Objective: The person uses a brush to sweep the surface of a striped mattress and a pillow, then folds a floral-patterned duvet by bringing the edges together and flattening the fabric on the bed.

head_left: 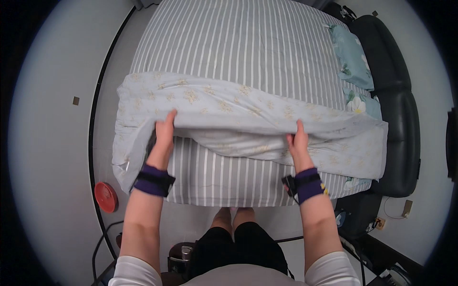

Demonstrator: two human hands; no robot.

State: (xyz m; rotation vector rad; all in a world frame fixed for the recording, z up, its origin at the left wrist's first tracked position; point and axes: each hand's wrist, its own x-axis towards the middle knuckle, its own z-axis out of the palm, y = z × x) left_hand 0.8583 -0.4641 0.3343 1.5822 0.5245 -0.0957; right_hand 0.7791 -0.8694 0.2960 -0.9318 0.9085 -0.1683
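Gripping floral quilt (229,101), left hand (164,132) and right hand (299,140) pinch its fold. Teal pillow (352,57) lies at quilt's two o'clock.

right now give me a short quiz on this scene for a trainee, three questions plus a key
1. Multiple choice: what do the left hand and the right hand both hold?
a) a pillow
b) the floral cover
c) a red basin
2. True or false: each forearm wears a purple band.
3. Fill in the blank: seen in this picture, the black headboard stands at the ____ end of the striped bed.

Key: 1. b; 2. true; 3. right
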